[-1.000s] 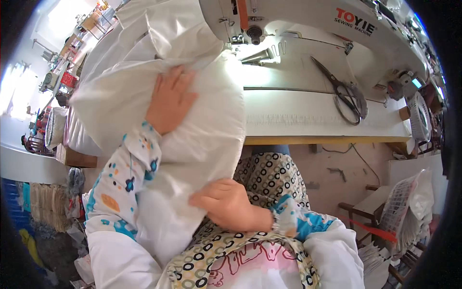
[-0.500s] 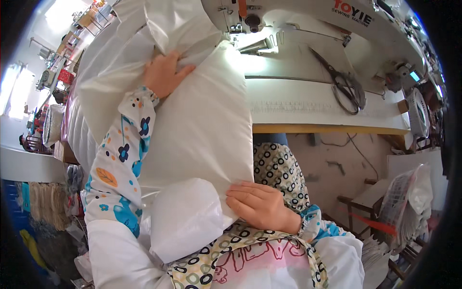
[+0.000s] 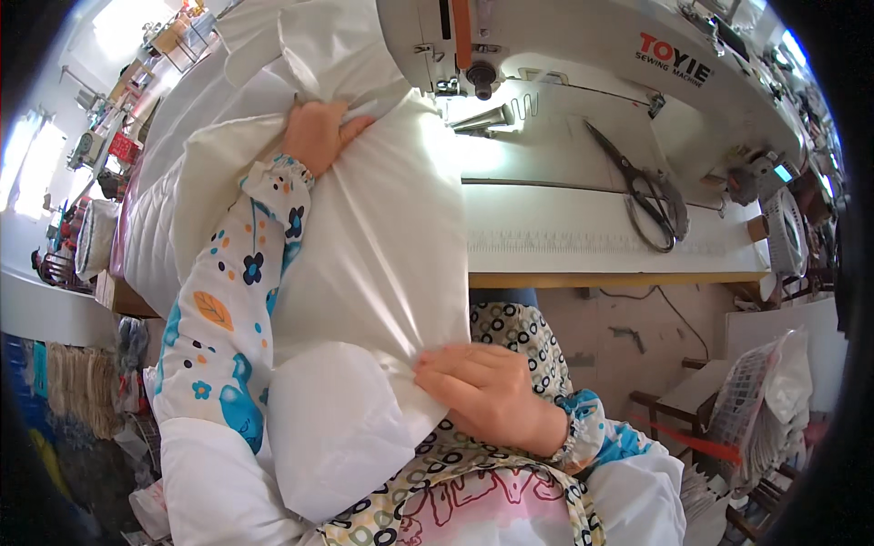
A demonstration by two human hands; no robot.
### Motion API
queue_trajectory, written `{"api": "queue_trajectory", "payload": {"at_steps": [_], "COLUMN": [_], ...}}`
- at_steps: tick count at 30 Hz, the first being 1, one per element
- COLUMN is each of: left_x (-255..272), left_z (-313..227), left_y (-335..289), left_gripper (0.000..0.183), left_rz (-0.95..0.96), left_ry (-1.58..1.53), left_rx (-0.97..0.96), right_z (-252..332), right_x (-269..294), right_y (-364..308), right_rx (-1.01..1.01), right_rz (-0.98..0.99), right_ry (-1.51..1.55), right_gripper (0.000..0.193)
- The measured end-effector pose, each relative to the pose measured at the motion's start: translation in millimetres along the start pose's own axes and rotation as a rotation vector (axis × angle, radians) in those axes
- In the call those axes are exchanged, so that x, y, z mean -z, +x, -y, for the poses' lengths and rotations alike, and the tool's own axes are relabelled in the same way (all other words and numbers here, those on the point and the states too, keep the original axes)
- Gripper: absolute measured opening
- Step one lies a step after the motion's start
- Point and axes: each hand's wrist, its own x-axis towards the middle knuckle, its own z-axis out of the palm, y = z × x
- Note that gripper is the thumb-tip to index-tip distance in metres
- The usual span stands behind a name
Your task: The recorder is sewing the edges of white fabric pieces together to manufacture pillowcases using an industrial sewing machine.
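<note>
Pinching white satiny fabric [image 3: 391, 237] near its lower right edge with right hand [image 3: 487, 391], fingers closed, apparently tensioning it, judging by creases. Draping it over front edge of sewing table [image 3: 564, 214]. Pressing farther back with left hand [image 3: 316, 136], fingers curled; cannot tell whether gripping. Having scissors [image 3: 635, 176] lying rightward, handles toward front edge, presumably for reach.

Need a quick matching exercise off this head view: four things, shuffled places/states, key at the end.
Things
1. left hand
2. scissors
3. right hand
4. white satiny fabric

Places/states
A. running beneath the left forearm, creased
B. low in the picture, gripping cloth near its right edge
C. high in the picture, on cloth, thumb pointing right
D. lying on the sewing table, blades toward upper left

Pairs: 1-C, 2-D, 3-B, 4-A
</note>
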Motion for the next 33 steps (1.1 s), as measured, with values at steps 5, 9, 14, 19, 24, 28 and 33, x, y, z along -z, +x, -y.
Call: {"api": "queue_trajectory", "payload": {"at_steps": [5, 9, 14, 19, 24, 28, 33], "left_x": [-12, -15, -19, -37, -63, -98, -64], "left_z": [15, 30, 42, 71, 84, 126, 129], "left_y": [24, 35, 67, 103, 140, 161, 176], "left_gripper": [0.046, 0.048, 0.048, 0.046, 0.037, 0.032, 0.031], "left_rz": [0.071, 0.047, -0.054, -0.084, 0.039, 0.112, 0.315], "left_ry": [0.07, 0.094, 0.147, 0.076, 0.165, 0.364, 0.165], "left_rx": [-0.023, -0.005, -0.095, -0.159, -0.137, -0.209, -0.248], "right_z": [-19, -29, -53, -71, -89, -109, -118], "right_x": [6, 8, 13, 16, 26, 23, 4], "right_y": [20, 40, 57, 76, 90, 101, 110], "right_rx": [-0.045, -0.042, -0.147, -0.168, -0.177, -0.163, -0.097], "right_rz": [-0.048, -0.058, -0.04, -0.004, 0.037, 0.047, 0.045], "right_ry": [0.045, 0.04, 0.13, 0.144, 0.055, -0.007, -0.071], "right_gripper": [0.031, 0.029, 0.027, 0.031, 0.03, 0.028, 0.03]}}
